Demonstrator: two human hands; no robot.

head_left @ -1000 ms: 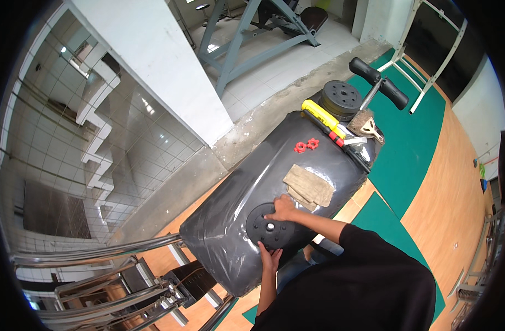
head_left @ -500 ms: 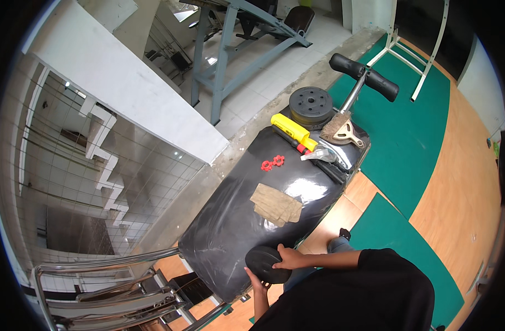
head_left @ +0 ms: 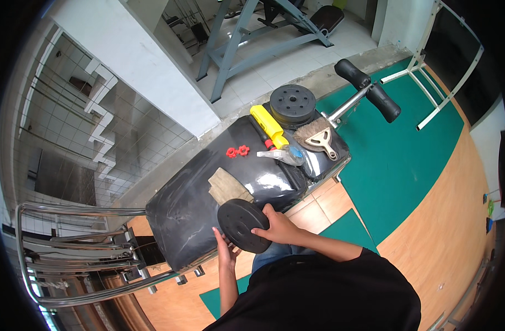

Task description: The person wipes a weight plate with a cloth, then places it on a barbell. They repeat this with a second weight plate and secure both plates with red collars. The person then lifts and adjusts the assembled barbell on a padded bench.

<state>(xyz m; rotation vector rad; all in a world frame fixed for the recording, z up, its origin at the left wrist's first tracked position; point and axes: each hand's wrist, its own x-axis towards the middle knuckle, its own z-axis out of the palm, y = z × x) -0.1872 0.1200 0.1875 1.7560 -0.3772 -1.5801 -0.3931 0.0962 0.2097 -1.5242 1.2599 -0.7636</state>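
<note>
A round black weight plate [head_left: 242,224] is lifted at the near edge of a black padded bench [head_left: 181,212]. My left hand [head_left: 226,248] supports it from below, and my right hand [head_left: 278,227] grips its right rim. Just beyond the plate a tan folded cloth [head_left: 227,186] lies on the bench pad. Further along the bench sit two small red collars [head_left: 237,151], a yellow tool [head_left: 269,125], a clear plastic bottle [head_left: 281,156] and a hand brush [head_left: 318,137]. A second black weight plate [head_left: 292,102] rests at the bench's far end.
Two black foam rollers [head_left: 367,89] stick out at the bench's far end. A chrome metal rack [head_left: 76,259] stands to the left. A grey gym frame [head_left: 258,44] and a white metal frame [head_left: 434,71] stand beyond, on tile and green mat floor.
The weight plate has come off the bench pad and moved toward me, now held in both hands at the near edge. The view has shifted, showing more of the bench's far end.
</note>
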